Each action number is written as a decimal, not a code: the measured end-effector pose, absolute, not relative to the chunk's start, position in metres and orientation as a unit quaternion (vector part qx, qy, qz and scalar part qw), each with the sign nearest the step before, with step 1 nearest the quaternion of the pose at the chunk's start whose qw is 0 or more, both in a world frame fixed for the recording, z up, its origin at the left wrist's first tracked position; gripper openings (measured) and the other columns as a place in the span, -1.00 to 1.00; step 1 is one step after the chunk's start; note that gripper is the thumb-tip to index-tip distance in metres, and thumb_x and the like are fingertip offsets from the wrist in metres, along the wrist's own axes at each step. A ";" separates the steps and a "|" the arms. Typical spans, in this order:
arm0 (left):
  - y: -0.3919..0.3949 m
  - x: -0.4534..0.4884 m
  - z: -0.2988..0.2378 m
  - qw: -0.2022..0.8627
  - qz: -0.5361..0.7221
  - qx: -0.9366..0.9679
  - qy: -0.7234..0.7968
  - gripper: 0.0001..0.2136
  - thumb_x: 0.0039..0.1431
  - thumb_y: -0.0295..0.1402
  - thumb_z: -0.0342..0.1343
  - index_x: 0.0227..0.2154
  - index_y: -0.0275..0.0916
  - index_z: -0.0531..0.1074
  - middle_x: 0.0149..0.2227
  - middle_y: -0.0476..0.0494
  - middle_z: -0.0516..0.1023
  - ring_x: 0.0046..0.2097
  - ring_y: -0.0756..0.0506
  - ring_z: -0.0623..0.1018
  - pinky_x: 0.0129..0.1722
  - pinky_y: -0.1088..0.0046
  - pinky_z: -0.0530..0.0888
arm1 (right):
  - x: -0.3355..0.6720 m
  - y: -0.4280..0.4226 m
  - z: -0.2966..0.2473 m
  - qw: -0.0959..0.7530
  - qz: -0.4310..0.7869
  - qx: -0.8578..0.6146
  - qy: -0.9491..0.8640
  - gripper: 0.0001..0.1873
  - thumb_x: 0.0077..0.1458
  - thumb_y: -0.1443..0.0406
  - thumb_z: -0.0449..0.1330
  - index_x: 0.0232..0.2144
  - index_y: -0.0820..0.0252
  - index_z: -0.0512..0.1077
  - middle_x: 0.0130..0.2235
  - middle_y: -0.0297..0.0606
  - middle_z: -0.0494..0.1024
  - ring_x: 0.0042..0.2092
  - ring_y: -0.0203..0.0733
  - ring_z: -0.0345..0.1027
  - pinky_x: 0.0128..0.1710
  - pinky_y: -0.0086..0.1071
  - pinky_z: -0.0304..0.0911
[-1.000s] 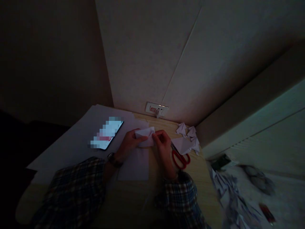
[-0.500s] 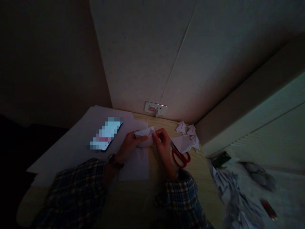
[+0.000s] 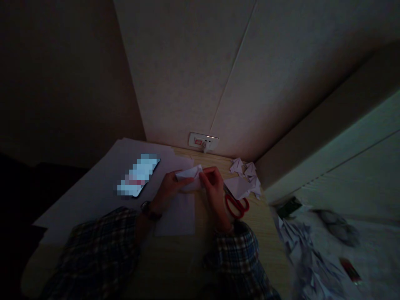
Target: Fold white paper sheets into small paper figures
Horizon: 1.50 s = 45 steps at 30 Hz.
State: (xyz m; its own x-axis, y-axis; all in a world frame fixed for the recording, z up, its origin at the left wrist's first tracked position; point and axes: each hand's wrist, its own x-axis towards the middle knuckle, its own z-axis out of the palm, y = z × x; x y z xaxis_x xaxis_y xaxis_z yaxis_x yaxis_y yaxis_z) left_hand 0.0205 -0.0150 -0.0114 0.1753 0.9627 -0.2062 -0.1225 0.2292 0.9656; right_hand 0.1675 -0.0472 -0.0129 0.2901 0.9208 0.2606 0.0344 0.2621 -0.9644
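The phone (image 3: 142, 175) has a lit screen covered by coarse blocks, pale with one reddish patch, which leaves its writing unreadable. It is the only phone, lying on large white sheets (image 3: 90, 183) that overlap across the left part of the wooden surface (image 3: 270, 246).

Two hands share one folded paper (image 3: 187, 186), raised above the middle of the surface. The left hand (image 3: 170, 186) has its grip closed on the left side, thumb across the front face. The right hand (image 3: 213, 183) has its grip closed to a pinch at the right edge. One dark wristband (image 3: 153, 212) circles the left wrist, and both sleeves are plaid.

One smaller white sheet (image 3: 176, 218) lies flat below the hands. Just right of the right hand is one pair of scissors (image 3: 238, 205) with two red handle loops, beside one flat paper piece (image 3: 236, 187). Three folded paper shapes (image 3: 236, 166) appear to sit at the far right corner, though the dim light makes that count uncertain.

One wall socket (image 3: 213, 143) holds one plug (image 3: 205, 146) beside a red switch. A paper heap (image 3: 300, 246) lies below the right edge of the surface.
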 end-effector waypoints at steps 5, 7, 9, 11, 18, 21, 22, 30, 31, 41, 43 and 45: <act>-0.017 0.021 -0.008 0.625 0.435 0.442 0.474 -0.53 -0.40 -0.10 0.51 -0.42 -0.33 0.62 -0.44 -0.13 0.67 -0.36 -0.15 0.59 -0.36 0.41 0.49 | 0.166 -0.048 -0.013 0.633 0.333 -0.503 -0.485 -0.80 0.11 0.17 0.26 -0.44 0.11 0.37 -0.45 -0.36 0.42 -0.37 -0.17 0.31 -0.32 -0.29 0.28; -0.018 0.021 -0.007 0.628 0.431 0.447 0.469 -0.54 -0.37 -0.09 0.50 -0.43 -0.33 0.62 -0.45 -0.13 0.67 -0.36 -0.14 0.59 -0.36 0.42 0.49 | 0.165 -0.047 -0.014 0.634 0.319 -0.509 -0.488 -0.79 0.11 0.16 0.26 -0.45 0.11 0.35 -0.46 -0.35 0.42 -0.37 -0.16 0.30 -0.32 -0.28 0.28; -0.018 0.021 -0.008 0.623 0.434 0.451 0.470 -0.55 -0.36 -0.08 0.50 -0.46 -0.34 0.61 -0.48 -0.12 0.65 -0.36 -0.14 0.58 -0.35 0.41 0.48 | 0.164 -0.047 -0.016 0.632 0.304 -0.521 -0.486 -0.77 0.12 0.16 0.25 -0.47 0.11 0.33 -0.47 -0.35 0.41 -0.38 -0.16 0.28 -0.32 -0.26 0.27; -0.019 0.022 -0.008 0.617 0.437 0.452 0.474 -0.56 -0.36 -0.06 0.49 -0.49 -0.34 0.60 -0.49 -0.12 0.64 -0.36 -0.15 0.59 -0.33 0.39 0.48 | 0.164 -0.047 -0.017 0.633 0.298 -0.530 -0.479 -0.76 0.12 0.16 0.24 -0.48 0.10 0.30 -0.48 -0.37 0.38 -0.39 -0.16 0.27 -0.32 -0.24 0.26; -0.018 0.022 -0.009 0.611 0.436 0.451 0.483 -0.54 -0.43 -0.06 0.51 -0.50 -0.33 0.60 -0.49 -0.11 0.64 -0.37 -0.15 0.58 -0.34 0.39 0.48 | 0.164 -0.049 -0.014 0.627 0.299 -0.537 -0.479 -0.79 0.11 0.17 0.21 -0.48 0.08 0.29 -0.48 -0.39 0.34 -0.39 -0.16 0.26 -0.32 -0.23 0.26; -0.018 0.022 -0.009 0.624 0.437 0.446 0.470 -0.55 -0.40 -0.09 0.50 -0.46 -0.32 0.59 -0.47 -0.11 0.65 -0.36 -0.14 0.58 -0.33 0.39 0.49 | 0.162 -0.049 -0.015 0.628 0.296 -0.534 -0.482 -0.79 0.12 0.16 0.21 -0.46 0.08 0.31 -0.46 -0.39 0.36 -0.38 -0.16 0.27 -0.32 -0.23 0.27; -0.019 0.022 -0.009 0.629 0.439 0.445 0.462 -0.54 -0.38 -0.10 0.50 -0.43 -0.32 0.60 -0.45 -0.12 0.66 -0.35 -0.15 0.59 -0.32 0.38 0.50 | 0.162 -0.048 -0.016 0.629 0.293 -0.533 -0.484 -0.79 0.12 0.15 0.21 -0.46 0.08 0.31 -0.46 -0.39 0.36 -0.39 -0.17 0.27 -0.32 -0.24 0.27; -0.014 0.019 -0.013 0.605 0.437 0.474 0.467 -0.59 -0.33 -0.11 0.45 -0.45 -0.29 0.56 -0.44 -0.11 0.65 -0.35 -0.15 0.59 -0.37 0.40 0.49 | 0.162 -0.045 -0.022 0.645 0.315 -0.515 -0.469 -0.79 0.08 0.17 0.26 -0.37 0.08 0.29 -0.39 -0.36 0.40 -0.35 -0.19 0.30 -0.28 -0.28 0.30; -0.014 0.019 -0.013 0.602 0.437 0.478 0.467 -0.60 -0.34 -0.11 0.45 -0.46 -0.28 0.56 -0.45 -0.10 0.64 -0.36 -0.15 0.58 -0.38 0.40 0.48 | 0.162 -0.045 -0.022 0.644 0.315 -0.515 -0.470 -0.79 0.09 0.17 0.26 -0.37 0.08 0.29 -0.39 -0.36 0.40 -0.35 -0.18 0.30 -0.28 -0.28 0.31; -0.017 0.023 -0.013 0.630 0.464 0.446 0.435 -0.66 -0.28 -0.20 0.44 -0.47 -0.25 0.47 -0.51 0.04 0.52 -0.45 -0.01 0.49 -0.44 0.52 0.43 | 0.161 -0.045 -0.018 0.639 0.273 -0.517 -0.501 -0.82 0.09 0.20 0.22 -0.42 0.05 0.27 -0.40 -0.36 0.35 -0.34 -0.16 0.25 -0.30 -0.25 0.24; -0.017 0.022 -0.013 0.621 0.463 0.451 0.443 -0.66 -0.28 -0.20 0.43 -0.49 -0.25 0.44 -0.52 0.06 0.50 -0.45 -0.01 0.47 -0.44 0.52 0.41 | 0.161 -0.045 -0.018 0.635 0.291 -0.513 -0.499 -0.84 0.09 0.19 0.23 -0.37 0.06 0.29 -0.39 -0.36 0.38 -0.34 -0.15 0.27 -0.30 -0.25 0.25; -0.015 0.020 -0.012 0.616 0.464 0.450 0.450 -0.65 -0.29 -0.19 0.42 -0.50 -0.24 0.42 -0.53 0.07 0.48 -0.46 -0.01 0.45 -0.46 0.52 0.40 | 0.162 -0.046 -0.018 0.629 0.328 -0.500 -0.497 -0.81 0.11 0.19 0.24 -0.25 0.07 0.34 -0.40 -0.39 0.40 -0.36 -0.17 0.30 -0.31 -0.28 0.26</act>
